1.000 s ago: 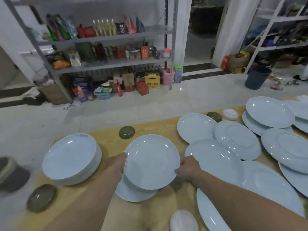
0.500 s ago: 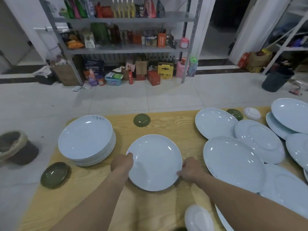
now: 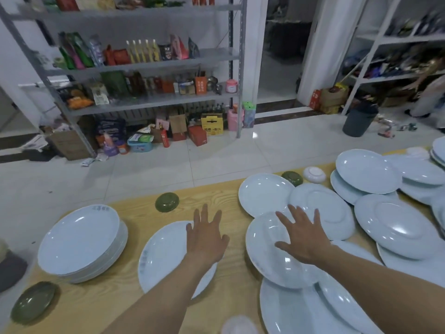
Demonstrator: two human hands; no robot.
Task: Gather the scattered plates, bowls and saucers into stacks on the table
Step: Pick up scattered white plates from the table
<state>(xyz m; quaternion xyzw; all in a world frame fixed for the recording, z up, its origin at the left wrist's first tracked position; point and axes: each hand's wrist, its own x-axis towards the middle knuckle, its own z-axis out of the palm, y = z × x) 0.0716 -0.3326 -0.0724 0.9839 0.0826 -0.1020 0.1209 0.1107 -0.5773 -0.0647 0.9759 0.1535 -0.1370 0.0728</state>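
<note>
A tall stack of white plates (image 3: 79, 242) stands at the table's left. A small pile of white plates (image 3: 161, 256) lies in the middle, and my left hand (image 3: 204, 235) hovers over its right side with fingers spread, holding nothing. My right hand (image 3: 301, 235) reaches with straight fingers over a white plate (image 3: 267, 251) that overlaps others on the right. Many more white plates (image 3: 395, 225) lie scattered and overlapping there. Green saucers sit at the back (image 3: 166, 201), the front left (image 3: 32, 301) and behind the right plates (image 3: 292, 177).
The wooden table (image 3: 231, 295) ends close to the left stack. A small white upturned bowl (image 3: 314, 174) sits at the back and another white piece (image 3: 238, 325) at the front edge. Shelving, boxes and a dark bin (image 3: 360, 121) stand on the tiled floor beyond.
Both hands let go of the plate, which now lies on the small middle pile. My right hand moved right over the overlapping plates, and my left hand lifted with fingers spread.
</note>
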